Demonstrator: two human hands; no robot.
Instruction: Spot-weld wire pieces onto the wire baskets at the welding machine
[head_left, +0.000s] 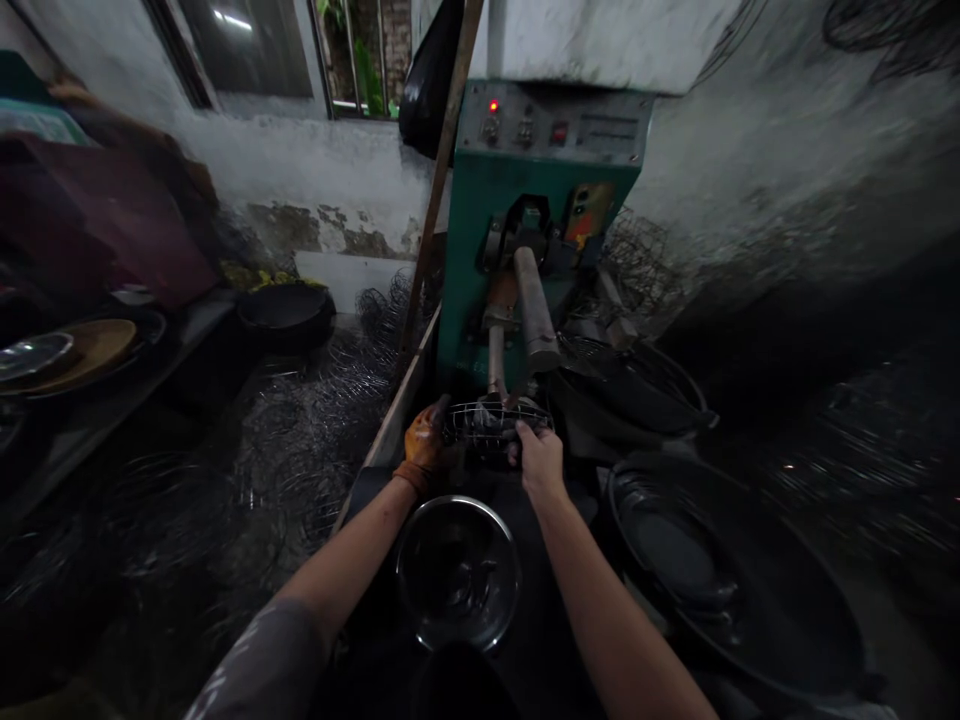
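Note:
My left hand point(424, 440), in an orange glove, is closed at the left end of a small round wire frame point(491, 412), like a shallow basket. At its right side my bare right hand point(540, 455) pinches the wire between thumb and fingers. The frame sits at the tips of the electrode arms of a green spot welder point(476, 190). Its thick upper arm point(536, 310) ends just above the frame, and the thinner lower arm point(496, 355) points down to it. Whether the tips touch the wire is too dark to tell. Nearer me rests a shiny metal bowl point(405, 580) with small pieces inside.
Piles of bent wire point(292, 450) lie on the left. Large dark pans point(787, 600) stand on the right. A wooden board point(405, 390) edges the work spot. A red lamp point(493, 105) glows on the machine panel. A bench with trays point(97, 350) stands far left.

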